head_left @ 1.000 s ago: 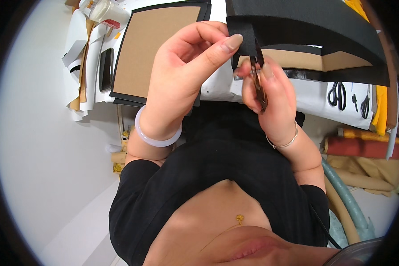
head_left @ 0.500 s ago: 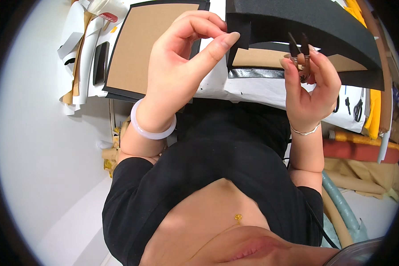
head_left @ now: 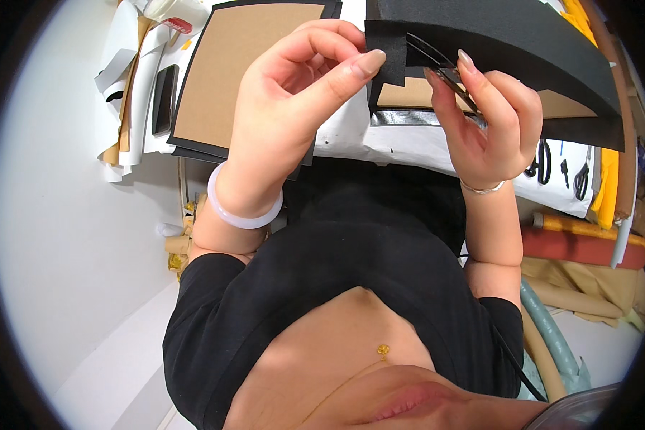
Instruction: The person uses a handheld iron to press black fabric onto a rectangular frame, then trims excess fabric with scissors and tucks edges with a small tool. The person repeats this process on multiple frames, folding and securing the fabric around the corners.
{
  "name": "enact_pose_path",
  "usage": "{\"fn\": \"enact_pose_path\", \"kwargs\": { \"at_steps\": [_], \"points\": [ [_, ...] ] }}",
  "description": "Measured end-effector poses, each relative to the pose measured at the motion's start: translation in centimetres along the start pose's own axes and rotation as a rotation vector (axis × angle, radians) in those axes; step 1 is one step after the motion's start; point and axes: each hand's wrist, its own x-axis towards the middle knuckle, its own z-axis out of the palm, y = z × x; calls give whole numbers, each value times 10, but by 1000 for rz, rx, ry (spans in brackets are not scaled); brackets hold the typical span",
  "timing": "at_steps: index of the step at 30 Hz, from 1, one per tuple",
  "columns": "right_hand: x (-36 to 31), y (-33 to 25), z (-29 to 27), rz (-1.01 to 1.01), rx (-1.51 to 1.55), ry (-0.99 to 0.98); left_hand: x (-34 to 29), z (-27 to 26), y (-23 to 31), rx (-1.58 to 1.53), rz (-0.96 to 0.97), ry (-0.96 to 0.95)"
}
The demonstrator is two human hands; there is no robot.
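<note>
My left hand (head_left: 283, 107) pinches the edge of a small black flap (head_left: 388, 54) between thumb and fingers. The flap hangs at the left end of a large black curved piece (head_left: 502, 32), which looks like covered board. My right hand (head_left: 491, 125) is closed on small dark thread snips (head_left: 463, 92). Their thin blades point up and left, with the tips close to the flap's right edge. Whether the blades touch the flap, I cannot tell.
Left on the white table lie a tan board with black borders (head_left: 244, 72), a dark phone (head_left: 165, 99) and a white tub (head_left: 175, 14). Black-handled scissors (head_left: 543, 161) lie on the right. Below the table's right side are a red roll (head_left: 588, 247) and other rolled sheets.
My right hand has moved slightly left, turning the snips from upright to slanting, and the blades are now near the flap. The left hand has kept its pinch on the flap.
</note>
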Motion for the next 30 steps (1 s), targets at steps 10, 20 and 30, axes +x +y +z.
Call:
{"fn": "enact_pose_path", "kwargs": {
  "at_steps": [10,20,30],
  "points": [
    [2,6,5,-14,14,-22,0,3,-1,182,121,4],
    [8,7,5,-94,-4,-93,0,2,-2,213,147,19],
    [15,6,6,-105,-41,-101,0,-1,1,311,162,-36]
  ]
}}
